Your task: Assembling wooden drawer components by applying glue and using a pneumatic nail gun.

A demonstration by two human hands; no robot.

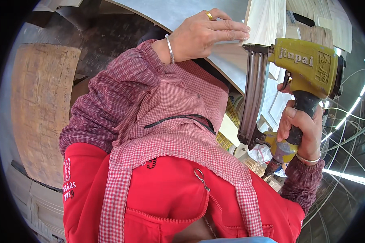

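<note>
My right hand (305, 124) is wrapped round the black grip of a yellow-green pneumatic nail gun (298, 67), with one finger up near the trigger. The gun's long metal magazine (253, 93) slants downward, and its nose is close to the edge of a pale wooden piece (265, 22). My left hand (209, 34) reaches over a flat grey-white panel (162, 16), fingers stretched out, fingertips touching the wooden piece beside the gun's nose. Its thumb is hidden. A gold ring and a silver bangle are on that hand and wrist.
More pale wooden pieces (312, 20) stand at the far right. At the left is a worn brown board (44, 109). Below the magazine are yellow baskets (224, 140) and a white bag (259, 154). A hose fitting (273, 164) runs down from the gun's grip.
</note>
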